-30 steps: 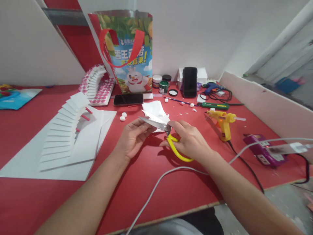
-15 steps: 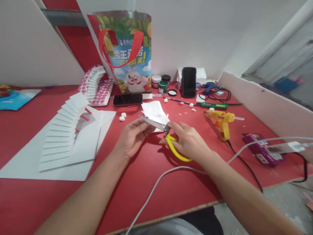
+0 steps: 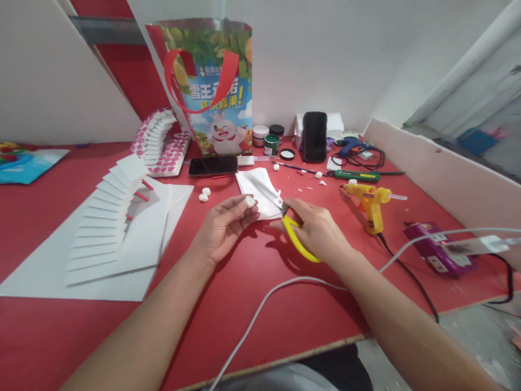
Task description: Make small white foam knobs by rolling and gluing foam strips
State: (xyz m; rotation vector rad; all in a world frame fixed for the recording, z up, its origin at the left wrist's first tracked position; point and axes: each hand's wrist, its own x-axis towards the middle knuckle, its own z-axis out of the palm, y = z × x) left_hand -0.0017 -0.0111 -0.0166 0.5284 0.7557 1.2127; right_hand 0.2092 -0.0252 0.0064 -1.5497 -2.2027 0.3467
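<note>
Between thumb and fingertips, my left hand (image 3: 226, 225) pinches a small white rolled piece (image 3: 249, 202). My right hand (image 3: 315, 225) is closed round the yellow handles of a pair of scissors (image 3: 299, 239). The blades point away to the upper left, over a stack of white paper (image 3: 260, 187) on the table, and are apart from the white piece. Two similar small white pieces (image 3: 204, 194) lie to the left of the paper.
At left a stepped white paper model (image 3: 97, 217) rests on white sheets. A yellow glue gun (image 3: 368, 201) stands at right near a purple box (image 3: 437, 250). A white cable (image 3: 280, 285) crosses the red table (image 3: 260, 326). Behind are a phone (image 3: 214, 166), paint jars (image 3: 271, 145) and a colourful bag (image 3: 220, 92).
The scissors have moved right and away from my left fingers, so the white piece there now shows. My left hand has hardly moved.
</note>
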